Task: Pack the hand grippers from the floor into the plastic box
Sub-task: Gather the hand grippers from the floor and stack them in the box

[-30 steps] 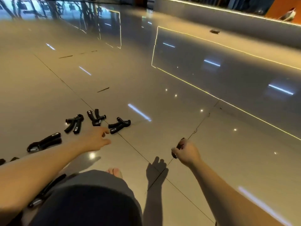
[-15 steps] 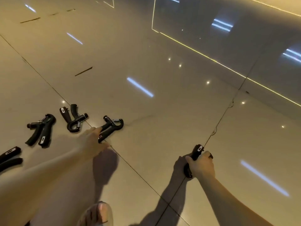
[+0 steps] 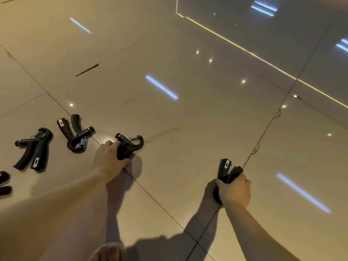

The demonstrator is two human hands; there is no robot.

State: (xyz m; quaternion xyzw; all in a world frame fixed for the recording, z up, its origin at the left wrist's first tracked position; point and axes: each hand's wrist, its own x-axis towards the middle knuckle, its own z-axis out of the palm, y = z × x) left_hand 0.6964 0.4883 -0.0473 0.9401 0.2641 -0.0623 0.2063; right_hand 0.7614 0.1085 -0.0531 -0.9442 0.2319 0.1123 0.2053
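Observation:
Several black hand grippers with steel springs lie on the glossy tiled floor [image 3: 188,129]. My left hand [image 3: 109,161] is closed around the handles of the rightmost hand gripper [image 3: 130,146], which still rests on the floor. Left of it lie a second hand gripper [image 3: 75,134] and a third hand gripper [image 3: 33,147]; part of another hand gripper [image 3: 4,182] shows at the left edge. My right hand [image 3: 234,191] is shut on a hand gripper [image 3: 227,171], held above the floor with its handles pointing up. No plastic box is in view.
A bare foot [image 3: 108,252] shows at the bottom edge. Dark grout lines cross the tiles, and a bright yellow light strip [image 3: 263,60] runs along the floor at the upper right. A short dark mark [image 3: 87,70] lies on the floor farther away.
The view has dropped closer to the floor. My left hand has reached forward and closed on the rightmost hand gripper. My right hand keeps its hand gripper.

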